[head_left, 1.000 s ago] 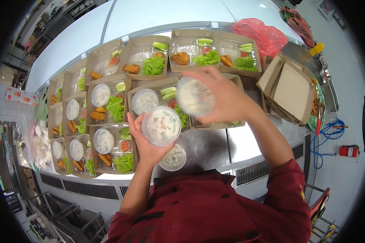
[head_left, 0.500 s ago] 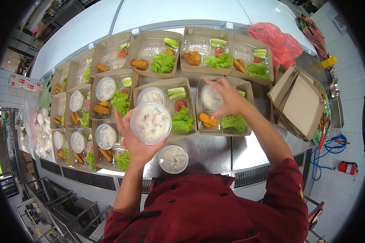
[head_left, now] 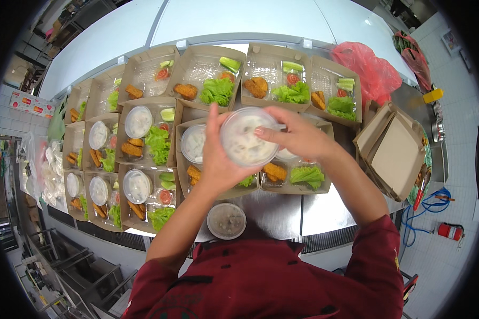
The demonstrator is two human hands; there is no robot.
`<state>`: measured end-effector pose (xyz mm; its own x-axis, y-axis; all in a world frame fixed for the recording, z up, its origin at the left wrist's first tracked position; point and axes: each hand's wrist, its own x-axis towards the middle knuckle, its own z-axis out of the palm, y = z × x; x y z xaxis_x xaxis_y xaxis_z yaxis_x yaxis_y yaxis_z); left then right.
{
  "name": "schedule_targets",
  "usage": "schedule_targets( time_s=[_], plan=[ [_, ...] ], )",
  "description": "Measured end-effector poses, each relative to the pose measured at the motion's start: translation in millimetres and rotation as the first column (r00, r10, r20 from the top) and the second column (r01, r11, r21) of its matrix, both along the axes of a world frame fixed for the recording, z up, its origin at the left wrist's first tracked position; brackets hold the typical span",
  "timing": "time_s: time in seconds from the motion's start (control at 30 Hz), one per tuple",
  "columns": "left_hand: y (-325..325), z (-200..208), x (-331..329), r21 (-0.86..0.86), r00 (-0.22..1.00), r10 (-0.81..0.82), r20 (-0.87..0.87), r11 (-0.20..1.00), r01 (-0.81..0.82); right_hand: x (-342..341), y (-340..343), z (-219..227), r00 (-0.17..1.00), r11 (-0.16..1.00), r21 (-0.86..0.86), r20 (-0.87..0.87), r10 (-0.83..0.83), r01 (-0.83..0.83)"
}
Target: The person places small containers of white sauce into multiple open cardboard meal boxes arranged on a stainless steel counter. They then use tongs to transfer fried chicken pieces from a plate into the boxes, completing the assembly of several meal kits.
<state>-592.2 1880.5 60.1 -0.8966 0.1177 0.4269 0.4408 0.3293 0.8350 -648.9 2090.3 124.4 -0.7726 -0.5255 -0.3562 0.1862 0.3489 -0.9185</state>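
Held tub: a clear round tub (head_left: 245, 142) of white, lumpy food, raised over the open boxes; it now sits between both hands.
Left hand: I see the left hand (head_left: 218, 159) with fingers clamped around the tub's left side; half a second ago it held the tub alone.
Right hand: the right hand (head_left: 299, 132) has come back to the held tub, thumb over its top, fingers clamped at its right edge. Half a second ago I saw it spread over the right-hand box.
Right-hand box: the cardboard box (head_left: 298, 189) has a second tub (head_left: 287, 154), now mostly hidden from me, beside fried food (head_left: 275, 171) and lettuce (head_left: 307, 176).
Tabletop: a spare tub (head_left: 226, 220) stays on the metal tabletop (head_left: 282, 212), near the red jacket (head_left: 261, 276).
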Motion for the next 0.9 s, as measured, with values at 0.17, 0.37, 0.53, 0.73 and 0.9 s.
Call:
schedule_targets(
  time_s=[0.17, 0.37, 0.53, 0.73, 0.9],
  plan=[
    [17, 15, -59, -0.114, 1.0, -0.02, 0.019, 0.993, 0.022, -59, 19, -24, 0.953, 0.941, -0.234, 0.237, -0.189, 0.244],
    [-14, 18, -52, -0.205, 0.994, 0.109, -0.011, 0.973, -0.109, -154, 39, -66, 0.932, 0.906, -0.224, 0.139, -0.334, 0.358],
    [-63, 21, 0, -0.222, 0.974, 0.226, 0.022, 0.951, -0.216, -229, 57, -128, 0.949, 0.931, -0.191, 0.113, -0.295, 0.312],
    [-89, 33, 106, -0.385, 0.94, 0.021, 0.341, 0.915, 0.119, -263, 51, -145, 0.977, 0.985, -0.058, 0.147, -0.153, 0.163],
    [-70, 17, 154, -0.249, 0.805, -0.202, 0.557, 0.885, 0.394, -267, 44, -139, 0.979, 0.982, 0.105, 0.113, -0.171, 0.159]
  ],
)
